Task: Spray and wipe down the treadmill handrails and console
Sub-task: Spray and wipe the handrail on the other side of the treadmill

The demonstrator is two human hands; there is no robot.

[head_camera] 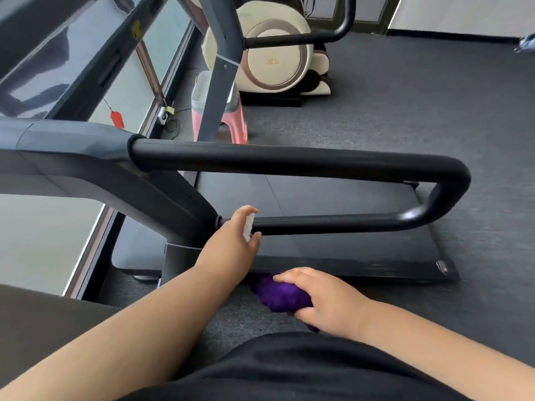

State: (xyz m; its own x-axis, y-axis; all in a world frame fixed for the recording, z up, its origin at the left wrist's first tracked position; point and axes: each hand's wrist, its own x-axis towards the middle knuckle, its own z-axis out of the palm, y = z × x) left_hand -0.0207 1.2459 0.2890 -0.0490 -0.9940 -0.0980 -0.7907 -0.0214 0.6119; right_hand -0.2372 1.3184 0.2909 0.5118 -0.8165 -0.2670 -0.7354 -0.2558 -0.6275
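Note:
A black looped treadmill handrail [289, 159] runs across the middle of the view and bends back along a lower bar [333, 224]. My left hand [234, 241] is shut on a small white spray bottle [249, 231], held right by the lower bar near where it joins the grey upright. My right hand [321, 299] is shut on a bunched purple cloth [278, 293], low over the floor beside the treadmill deck [347, 250]. The dark glossy console [37, 62] fills the upper left.
A cream massage chair [275, 53] stands at the back. A pink stool [234, 117] sits behind a second treadmill's grey upright [220, 68]. A red tag [117, 118] hangs by the window frame on the left. Dark grey carpet [434, 96] covers the floor.

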